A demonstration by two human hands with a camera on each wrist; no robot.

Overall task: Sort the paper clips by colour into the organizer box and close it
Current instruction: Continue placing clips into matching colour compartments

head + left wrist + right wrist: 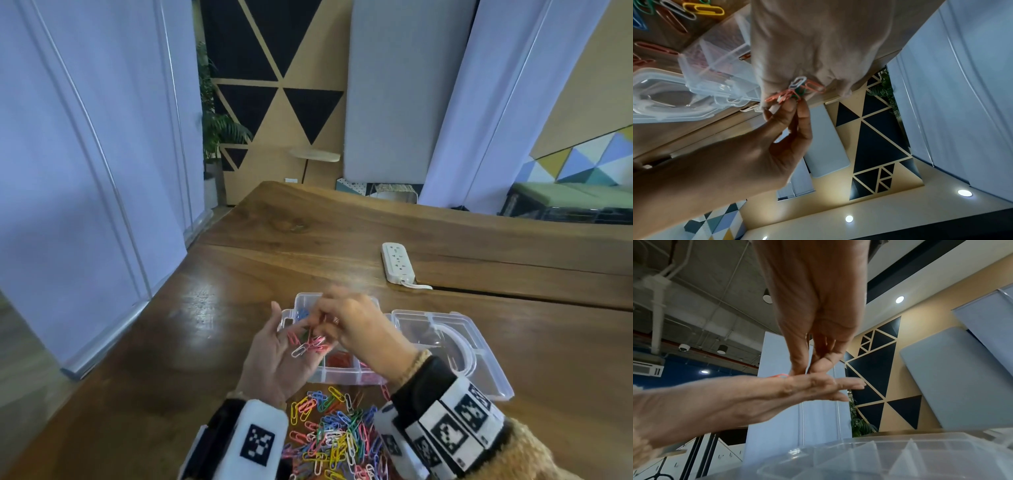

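My left hand [274, 358] lies palm up over the near left corner of the clear organizer box [342, 376], fingers straight. A small bunch of paper clips [310, 343], pink, white and green, rests on it. From above, my right hand [318, 329] pinches a clip in that bunch between thumb and fingertips; I cannot tell its colour. The left wrist view shows the bunch [797, 88] under those pinching fingertips [792, 105]. The box holds blue clips [303, 313] at the back and red ones [337, 359] in front. Its lid [455, 346] lies open to the right.
A loose pile of mixed-colour paper clips [335, 435] lies on the wooden table [205, 325] between my wrists, in front of the box. A white power strip [397, 262] sits behind the box. White panels stand along the table's left edge.
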